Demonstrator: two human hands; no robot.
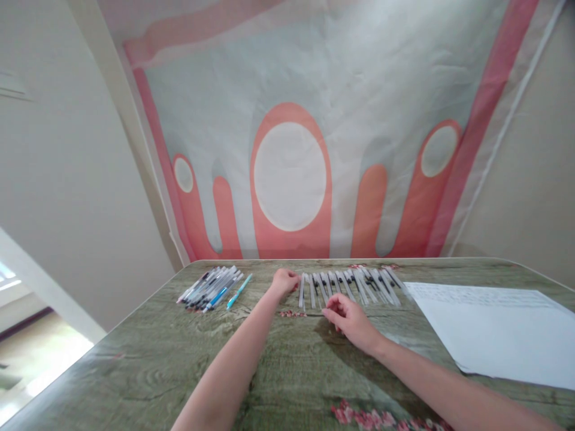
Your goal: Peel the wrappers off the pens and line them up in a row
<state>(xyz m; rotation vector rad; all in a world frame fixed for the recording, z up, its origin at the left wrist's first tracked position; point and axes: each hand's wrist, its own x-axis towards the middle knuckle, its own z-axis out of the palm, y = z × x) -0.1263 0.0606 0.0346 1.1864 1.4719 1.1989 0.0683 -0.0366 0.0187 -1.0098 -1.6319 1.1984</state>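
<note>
A row of clear-barrelled pens (348, 287) with dark clips or grips lies side by side across the far part of the table. My left hand (284, 281) is at the row's left end, fingers bent together close against the leftmost pen; anything between them is hidden. Just in front of the row is my right hand (353, 323), its fingers loosely curled and nothing visible in them. Farther left, a heap of mixed pens (211, 288) lies beside a single light-blue pen (239, 291).
A large white sheet of paper (498, 329) with faint writing along its top lies on the right. The wood-patterned tabletop (148, 365) has printed pink flowers. Behind the table's far edge hangs a grey and coral patterned sheet (287, 72).
</note>
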